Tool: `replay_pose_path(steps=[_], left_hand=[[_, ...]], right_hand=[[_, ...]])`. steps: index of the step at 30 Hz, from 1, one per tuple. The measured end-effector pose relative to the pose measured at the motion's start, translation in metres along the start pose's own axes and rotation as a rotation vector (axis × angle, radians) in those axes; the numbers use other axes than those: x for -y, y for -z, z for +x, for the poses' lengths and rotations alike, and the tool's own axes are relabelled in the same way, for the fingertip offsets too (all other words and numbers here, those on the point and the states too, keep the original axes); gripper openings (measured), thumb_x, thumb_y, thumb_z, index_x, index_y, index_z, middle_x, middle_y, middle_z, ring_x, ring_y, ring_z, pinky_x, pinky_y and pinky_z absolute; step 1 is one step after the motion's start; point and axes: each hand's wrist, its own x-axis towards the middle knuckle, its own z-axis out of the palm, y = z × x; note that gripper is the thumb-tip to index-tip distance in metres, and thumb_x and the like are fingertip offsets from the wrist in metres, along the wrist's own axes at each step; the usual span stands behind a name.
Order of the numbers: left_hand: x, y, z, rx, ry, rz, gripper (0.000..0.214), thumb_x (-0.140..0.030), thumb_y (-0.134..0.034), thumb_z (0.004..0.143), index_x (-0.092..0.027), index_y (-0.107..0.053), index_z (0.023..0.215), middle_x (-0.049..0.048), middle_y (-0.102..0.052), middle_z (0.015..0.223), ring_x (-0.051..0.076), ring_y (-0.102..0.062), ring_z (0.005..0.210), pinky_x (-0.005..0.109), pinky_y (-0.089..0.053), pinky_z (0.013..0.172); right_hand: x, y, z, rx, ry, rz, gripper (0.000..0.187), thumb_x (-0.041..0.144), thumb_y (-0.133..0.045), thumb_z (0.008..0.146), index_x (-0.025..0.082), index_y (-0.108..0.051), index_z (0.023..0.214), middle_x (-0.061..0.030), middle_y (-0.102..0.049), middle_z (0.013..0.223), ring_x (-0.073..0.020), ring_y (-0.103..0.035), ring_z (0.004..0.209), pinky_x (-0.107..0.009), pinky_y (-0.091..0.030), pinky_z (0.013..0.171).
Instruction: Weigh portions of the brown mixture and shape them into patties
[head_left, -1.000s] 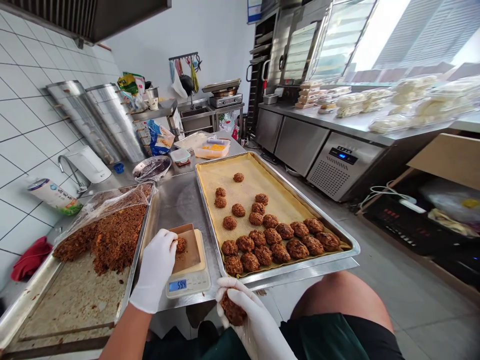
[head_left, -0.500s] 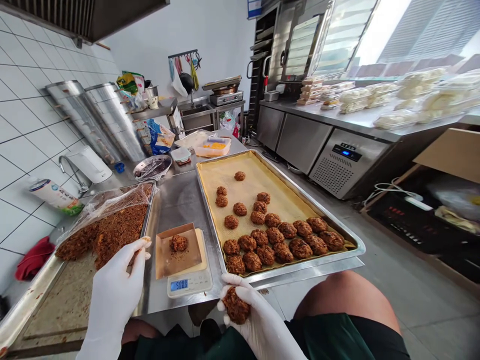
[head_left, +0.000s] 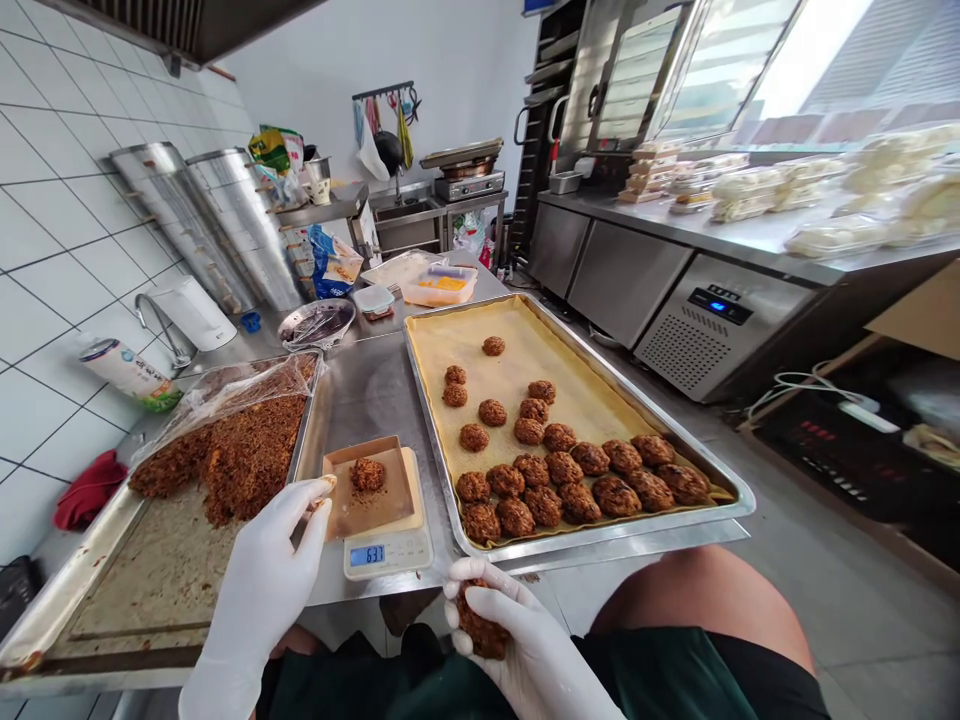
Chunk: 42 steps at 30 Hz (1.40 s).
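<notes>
My left hand (head_left: 274, 575), in a white glove, hovers at the left edge of the small digital scale (head_left: 388, 550), its fingertips pinched on a small bit of brown mix. A lump of the mix (head_left: 367, 473) rests on the brown paper atop the scale. My right hand (head_left: 501, 635), also gloved, is closed around a formed brown ball (head_left: 480, 630) below the table edge, over my lap. Left of the scale, a steel tray (head_left: 97, 610) holds a heap of loose brown mix (head_left: 240, 450). To the right, a lined baking tray (head_left: 577, 330) carries several formed balls (head_left: 559, 478).
A metal bowl (head_left: 315, 325), plastic containers (head_left: 439, 285) and a blue bag stand at the table's far end. A red cloth (head_left: 88, 488) and a kettle (head_left: 195, 312) lie by the tiled wall. A steel counter with packaged goods (head_left: 750, 240) runs along the right.
My left hand left the lump on the scale, drew back toward the mix tray, and now sits by the scale with a pinch of mix. The scale's reading changed. My right hand kept its ball.
</notes>
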Motion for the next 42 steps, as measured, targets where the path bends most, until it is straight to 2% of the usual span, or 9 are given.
replay_pose_path(steps=[5,8,12,14,16,24,33,38,42], left_hand=[[0.004,-0.01,0.01,0.023,-0.06,-0.015,0.027,-0.032,-0.051,0.097,-0.026,-0.068,0.117,0.0032,-0.071,0.125,0.024,-0.064,0.117,0.037,-0.049,0.102],[-0.007,-0.015,0.014,0.056,-0.107,-0.035,0.025,-0.03,-0.05,0.097,-0.025,-0.067,0.115,0.0043,-0.07,0.124,0.024,-0.064,0.116,0.037,-0.049,0.102],[-0.045,-0.027,0.0,0.329,-0.229,-0.147,0.018,-0.025,-0.052,0.098,-0.029,-0.069,0.104,0.0006,-0.071,0.111,0.019,-0.067,0.104,0.032,-0.052,0.094],[-0.064,-0.037,-0.015,0.488,-0.262,-0.219,0.017,-0.021,-0.057,0.096,-0.03,-0.069,0.104,-0.0011,-0.071,0.108,0.018,-0.068,0.101,0.029,-0.053,0.092],[-0.076,-0.051,-0.03,0.535,-0.262,-0.264,0.023,-0.016,-0.063,0.091,-0.031,-0.068,0.109,-0.001,-0.071,0.112,0.018,-0.067,0.104,0.029,-0.053,0.093],[-0.079,-0.082,-0.054,0.408,-0.314,-0.315,0.039,-0.005,-0.061,0.083,-0.03,-0.064,0.114,0.0,-0.071,0.11,0.019,-0.068,0.103,0.029,-0.054,0.092],[-0.08,-0.09,-0.057,0.243,-0.315,-0.203,0.027,0.0,-0.053,0.073,-0.024,-0.06,0.082,-0.0033,-0.064,0.076,0.015,-0.063,0.069,0.025,-0.047,0.065],[-0.079,-0.078,-0.055,0.104,-0.293,-0.228,0.021,-0.009,-0.055,0.085,-0.027,-0.064,0.09,-0.003,-0.07,0.081,0.015,-0.069,0.073,0.024,-0.051,0.068],[-0.052,-0.054,-0.03,0.019,-0.024,-0.192,0.031,-0.03,-0.063,0.09,-0.029,-0.061,0.121,-0.0001,-0.077,0.1,0.019,-0.074,0.084,0.029,-0.057,0.077]], right_hand=[[-0.001,0.005,-0.001,-0.006,0.037,0.024,0.009,0.023,-0.071,0.083,0.019,-0.074,0.091,-0.0042,-0.069,0.085,-0.0144,-0.061,0.072,-0.025,-0.045,0.063],[0.0,0.008,-0.002,-0.02,0.057,0.043,0.017,0.027,-0.07,0.085,0.019,-0.075,0.099,-0.007,-0.073,0.092,-0.0198,-0.067,0.084,-0.032,-0.051,0.076],[0.002,0.006,-0.002,-0.023,0.057,0.124,0.026,0.024,-0.071,0.082,0.018,-0.076,0.107,-0.0125,-0.077,0.111,-0.0294,-0.068,0.111,-0.047,-0.043,0.106],[0.003,0.004,-0.001,0.007,0.083,0.143,0.029,0.022,-0.07,0.08,0.019,-0.076,0.108,-0.0127,-0.076,0.118,-0.0295,-0.067,0.114,-0.049,-0.039,0.111],[0.005,0.003,-0.001,0.041,0.111,0.132,0.031,0.021,-0.068,0.081,0.02,-0.075,0.111,-0.0116,-0.074,0.123,-0.0285,-0.066,0.114,-0.048,-0.039,0.111],[0.007,0.01,-0.004,0.121,0.139,0.059,0.042,0.011,-0.059,0.082,0.021,-0.072,0.12,-0.0076,-0.074,0.122,-0.0242,-0.064,0.113,-0.038,-0.041,0.107],[0.0,0.003,-0.003,0.102,0.096,-0.007,0.032,0.018,-0.068,0.079,0.02,-0.073,0.111,-0.0041,-0.074,0.094,-0.0172,-0.063,0.085,-0.027,-0.046,0.082],[-0.003,0.008,0.001,0.061,0.135,-0.091,0.023,0.017,-0.072,0.08,0.022,-0.074,0.102,-0.0012,-0.07,0.089,-0.0159,-0.061,0.083,-0.027,-0.046,0.076],[-0.005,0.022,0.007,-0.015,0.128,-0.008,0.02,0.025,-0.078,0.075,0.02,-0.075,0.094,-0.0042,-0.072,0.088,-0.0203,-0.067,0.086,-0.033,-0.05,0.081]])
